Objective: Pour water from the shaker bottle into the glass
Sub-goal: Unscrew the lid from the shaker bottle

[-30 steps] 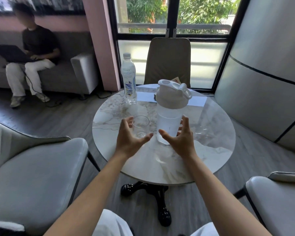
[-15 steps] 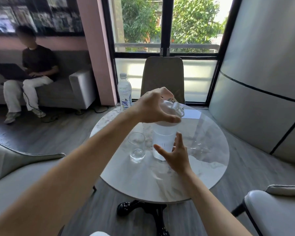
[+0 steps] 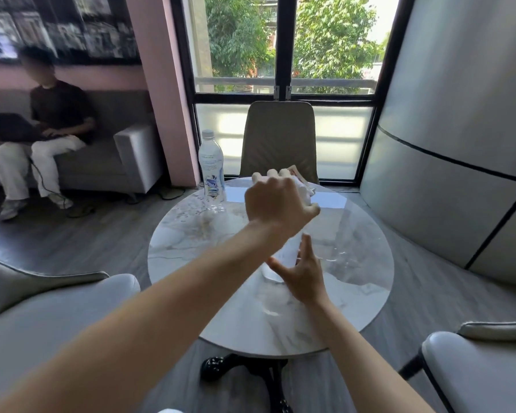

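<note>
The shaker bottle stands near the middle of the round marble table; it has a clear body with water and a white lid. My left hand is clamped over the lid from above. My right hand cups the bottle's lower body, with the thumb in front and the fingers on its right side. The glass is hidden behind my left forearm.
A plastic water bottle stands at the table's far left edge. A beige chair faces me across the table, and grey chairs sit at my left and right. A person sits on a sofa at far left.
My left hand rose from beside the glass onto the shaker lid and closed on it. My right hand closed in on the bottle's base. My forearm now covers the glass.
</note>
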